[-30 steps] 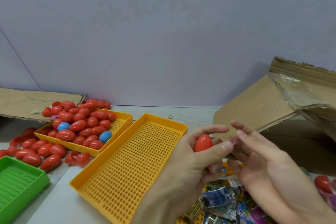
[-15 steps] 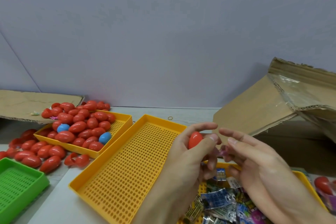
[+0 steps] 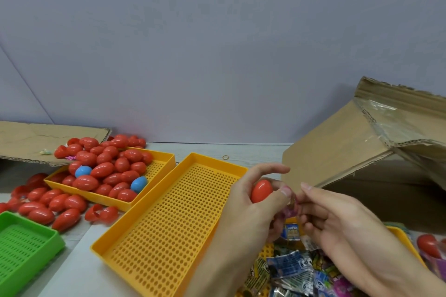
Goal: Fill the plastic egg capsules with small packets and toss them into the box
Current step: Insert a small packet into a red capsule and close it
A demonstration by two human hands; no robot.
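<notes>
My left hand [image 3: 243,205] grips a red egg capsule [image 3: 261,191] between thumb and fingers, just above the near right corner of an empty yellow tray [image 3: 169,219]. My right hand [image 3: 335,222] pinches a small clear-and-pink packet [image 3: 290,207] right beside the capsule. Whether the capsule is open is hidden by my fingers. A yellow tray [image 3: 401,234] of small packets [image 3: 289,270] lies under both hands. The open cardboard box [image 3: 350,149] stands on its side at the right.
A yellow tray [image 3: 164,159] heaped with red egg capsules [image 3: 106,169] and two blue ones sits at the left, more red capsules [image 3: 48,205] spilled around it. A green tray [image 3: 26,246] is at the near left. Flat cardboard [image 3: 31,140] lies behind. One red capsule [image 3: 428,245] rests far right.
Both hands have drifted slightly left and down with the capsule. My right hand's fingers have closed in on the packet, bringing it up against the capsule.
</notes>
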